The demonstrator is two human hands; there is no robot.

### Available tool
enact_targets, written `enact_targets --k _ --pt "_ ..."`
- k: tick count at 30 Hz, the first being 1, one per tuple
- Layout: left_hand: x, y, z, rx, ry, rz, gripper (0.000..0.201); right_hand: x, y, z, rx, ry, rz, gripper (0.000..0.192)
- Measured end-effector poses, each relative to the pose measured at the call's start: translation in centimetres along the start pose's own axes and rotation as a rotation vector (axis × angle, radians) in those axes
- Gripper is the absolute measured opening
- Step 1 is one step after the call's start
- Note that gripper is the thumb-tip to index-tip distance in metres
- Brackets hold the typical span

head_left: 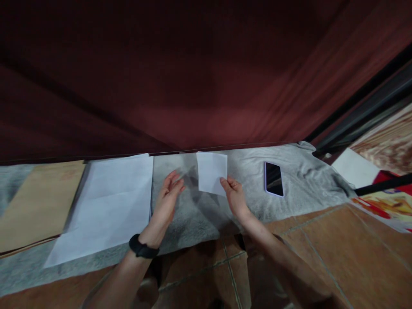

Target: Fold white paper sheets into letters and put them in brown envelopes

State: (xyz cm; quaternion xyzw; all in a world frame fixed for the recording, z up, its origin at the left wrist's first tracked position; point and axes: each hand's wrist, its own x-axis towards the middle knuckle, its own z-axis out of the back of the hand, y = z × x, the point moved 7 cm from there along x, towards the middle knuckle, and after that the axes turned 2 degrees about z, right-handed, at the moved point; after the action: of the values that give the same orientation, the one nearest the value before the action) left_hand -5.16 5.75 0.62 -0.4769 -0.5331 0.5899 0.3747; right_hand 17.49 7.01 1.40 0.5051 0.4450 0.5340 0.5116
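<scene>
right hand pinching crisp square paper

brown card: cut by left edge | grey cloth: far edge under curtain | colourful sheet: cut right

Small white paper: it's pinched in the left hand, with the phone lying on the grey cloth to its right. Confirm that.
Not quite. The head view shows the right hand pinching the small paper; the left hand is open beside it. The phone does lie on the grey cloth to its right.

Dark red curtain behind, terracotta tile floor, dim light.
</scene>
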Motion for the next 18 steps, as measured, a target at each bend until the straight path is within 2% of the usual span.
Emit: enact_targets --k 3,6,9,11,13,15,18 --pt "-0.7 1.7 -1.7 0.014 0.127 0.099 0.070 -0.6 -1.7 -1.4 0.423 -0.033 -0.198 0.029" --pt "-1.2 2.7 -2.9 -0.041 0.198 0.149 0.072 -1.7 -3.0 -2.7 0.552 -0.012 -0.319 0.032" --pt "-0.8 2.3 -3.1 0.035 0.292 0.121 0.056 -1.9 -4.1 -1.9 0.511 -0.024 -0.373 0.036" --pt "-0.2 1.6 -2.8 0.143 0.372 0.077 0.045 -1.3 -4.8 -0.2 0.447 -0.088 -0.370 0.038" --pt "0.6 1.2 -2.3 0.212 0.415 0.060 0.043 -0.5 -5.3 1.6 0.345 -0.135 -0.336 0.041" --pt "1.4 1.1 -1.8 0.247 0.430 0.050 0.045 0.3 -5.6 2.3 0.205 -0.088 -0.298 0.039" --pt "2.8 1.1 -1.4 0.359 0.384 -0.022 0.044 0.7 -6.2 2.0 0.012 0.023 -0.256 0.035"
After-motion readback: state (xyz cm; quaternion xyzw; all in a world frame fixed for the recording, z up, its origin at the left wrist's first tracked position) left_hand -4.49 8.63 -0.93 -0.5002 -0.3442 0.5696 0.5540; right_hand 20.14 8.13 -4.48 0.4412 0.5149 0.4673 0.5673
